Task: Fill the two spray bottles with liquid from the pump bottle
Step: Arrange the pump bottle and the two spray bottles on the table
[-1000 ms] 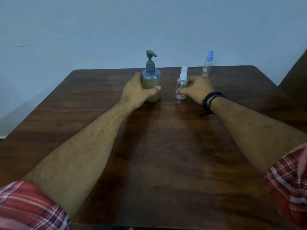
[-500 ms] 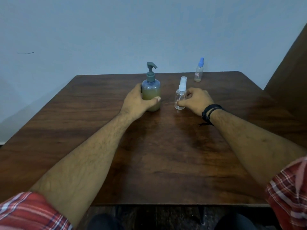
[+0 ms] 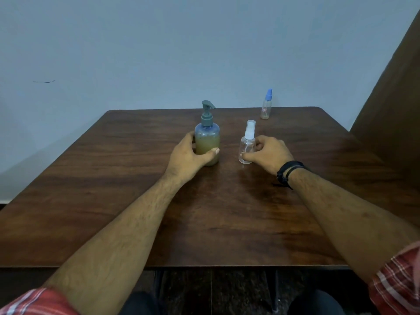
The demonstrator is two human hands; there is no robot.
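A pump bottle (image 3: 207,137) with a grey pump head and yellowish liquid stands upright on the brown wooden table (image 3: 136,178). My left hand (image 3: 189,155) grips its lower body, thumb across the front. To its right stands a small clear spray bottle (image 3: 247,146) with a white cap. My right hand (image 3: 267,153) holds it from the right, thumb and fingers curled round its body. A second small spray bottle (image 3: 266,108) with a blue cap stands alone near the table's far edge, right of centre.
A pale blue wall (image 3: 181,53) rises behind the table. A dark brown panel (image 3: 395,105) stands along the right side. The table's near edge (image 3: 227,267) is in view, with dark floor below it.
The camera has pulled back, so the table's near edge now shows. Both hands keep their hold; the pump bottle and clear spray bottle appear drawn nearer to me, away from the blue-capped bottle.
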